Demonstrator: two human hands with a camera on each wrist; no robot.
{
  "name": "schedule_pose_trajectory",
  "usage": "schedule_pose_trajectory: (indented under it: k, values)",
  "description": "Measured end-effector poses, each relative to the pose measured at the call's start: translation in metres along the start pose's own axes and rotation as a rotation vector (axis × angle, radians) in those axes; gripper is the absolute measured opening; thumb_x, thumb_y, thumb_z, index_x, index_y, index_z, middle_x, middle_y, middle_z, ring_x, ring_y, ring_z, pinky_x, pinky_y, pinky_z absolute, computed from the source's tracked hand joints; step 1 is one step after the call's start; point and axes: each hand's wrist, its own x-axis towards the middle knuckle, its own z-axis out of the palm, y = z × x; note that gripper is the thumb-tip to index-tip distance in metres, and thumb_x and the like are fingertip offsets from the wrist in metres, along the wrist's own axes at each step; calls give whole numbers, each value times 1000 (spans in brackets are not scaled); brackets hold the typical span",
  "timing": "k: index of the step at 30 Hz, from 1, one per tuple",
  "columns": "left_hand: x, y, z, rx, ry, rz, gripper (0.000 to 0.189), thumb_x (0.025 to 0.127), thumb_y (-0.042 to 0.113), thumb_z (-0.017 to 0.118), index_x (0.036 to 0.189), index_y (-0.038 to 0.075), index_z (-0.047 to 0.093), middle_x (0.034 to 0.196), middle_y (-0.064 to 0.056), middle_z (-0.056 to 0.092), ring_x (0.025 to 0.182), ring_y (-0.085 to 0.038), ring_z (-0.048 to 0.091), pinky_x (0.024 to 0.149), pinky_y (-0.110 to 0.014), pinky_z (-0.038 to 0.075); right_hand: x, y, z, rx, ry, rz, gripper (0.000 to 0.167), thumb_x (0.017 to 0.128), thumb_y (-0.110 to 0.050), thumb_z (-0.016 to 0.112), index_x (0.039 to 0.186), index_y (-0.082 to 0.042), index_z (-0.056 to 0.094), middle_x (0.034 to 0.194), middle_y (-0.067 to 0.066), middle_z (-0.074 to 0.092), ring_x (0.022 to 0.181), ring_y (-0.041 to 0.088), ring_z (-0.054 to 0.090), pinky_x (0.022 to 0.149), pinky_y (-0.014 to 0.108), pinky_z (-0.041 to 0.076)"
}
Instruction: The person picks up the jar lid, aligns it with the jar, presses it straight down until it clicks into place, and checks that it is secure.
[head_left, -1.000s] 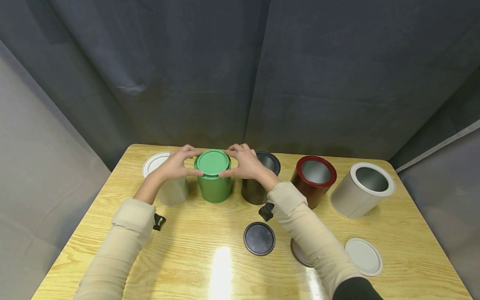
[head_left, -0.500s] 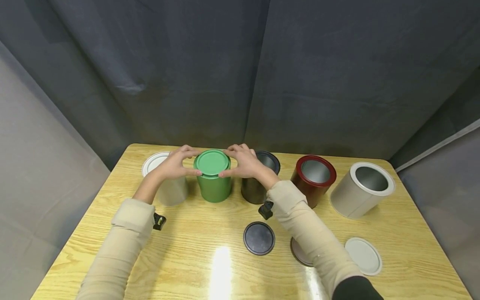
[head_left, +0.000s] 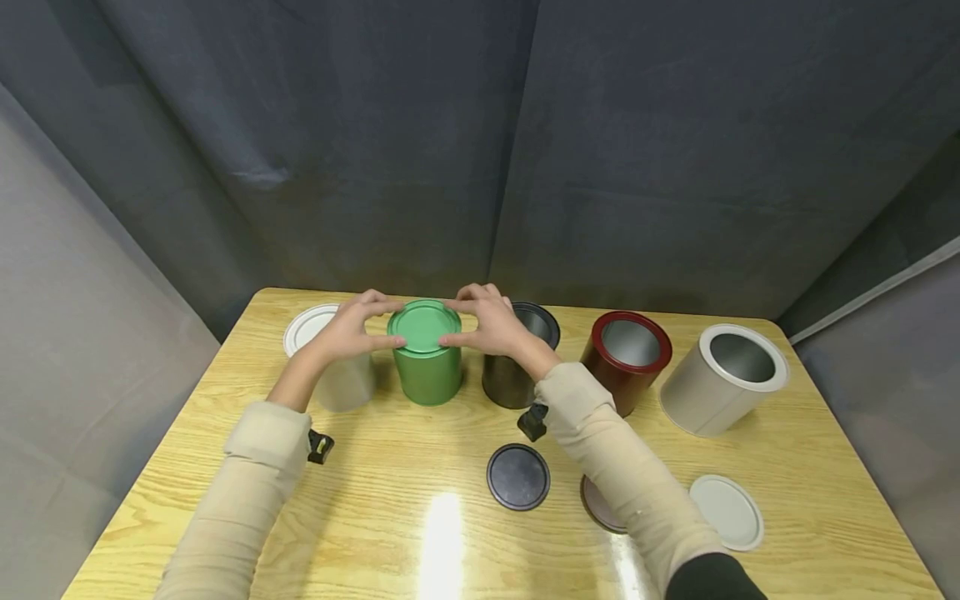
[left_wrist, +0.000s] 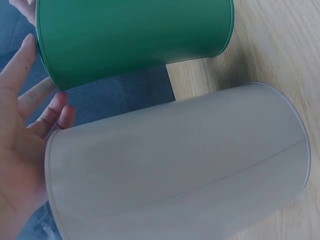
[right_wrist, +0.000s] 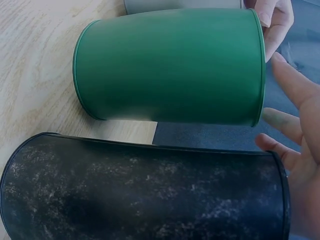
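Observation:
In the head view a green can [head_left: 430, 379] stands upright with its green lid [head_left: 422, 325] lying on its top. My left hand [head_left: 351, 327] is at the lid's left edge, thumb at the near side and fingers at the far side. On the opposite edge, my right hand [head_left: 491, 323] mirrors it. Both wrist views show fairly straight fingers [left_wrist: 19, 62] right at the can's rim. The left forearm passes over a white can [head_left: 347, 387] with a white lid. Beside the right hand stands an open black can [head_left: 534, 321].
Further right on the wooden table [head_left: 375, 517] are an open dark red can [head_left: 626, 379] and an open cream can [head_left: 693, 396]. Lids lie in front: black [head_left: 518, 477], brown [head_left: 600, 504], partly under the right sleeve, and off-white [head_left: 726, 512]. A dark curtain [head_left: 480, 167] hangs behind.
The green lid has settled lower and flatter onto the can. My right hand has shifted slightly away from me, its thumb further onto the lid. The other cans stay put.

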Motion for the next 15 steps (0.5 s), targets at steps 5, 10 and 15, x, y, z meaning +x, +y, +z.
schedule_pose_trajectory:
  k: [5, 10, 15]
  values:
    - [1, 2, 2, 16, -14, -7, 54, 75, 27, 75, 120, 1, 58, 113, -15, 52, 109, -32, 44, 91, -53, 25, 0, 1, 3, -2, 15, -1, 60, 76, -45, 69, 125, -13, 57, 121, 9, 49, 108, 26, 38, 83, 41, 31]
    - [2, 3, 2, 28, -24, -19, 55, 75, 28, 75, 120, 1, 58, 114, -16, 51, 110, -32, 44, 91, -53, 26, 1, 0, 4, -24, 5, 13, 60, 76, -46, 69, 125, -14, 57, 122, 9, 49, 109, 26, 38, 84, 42, 31]
    - [3, 4, 1, 36, -33, -32, 56, 75, 28, 75, 121, 1, 57, 115, -16, 51, 110, -32, 44, 91, -54, 27, 2, 1, 4, -43, -9, 36, 60, 76, -47, 69, 126, -15, 57, 122, 8, 49, 109, 25, 39, 84, 42, 31]
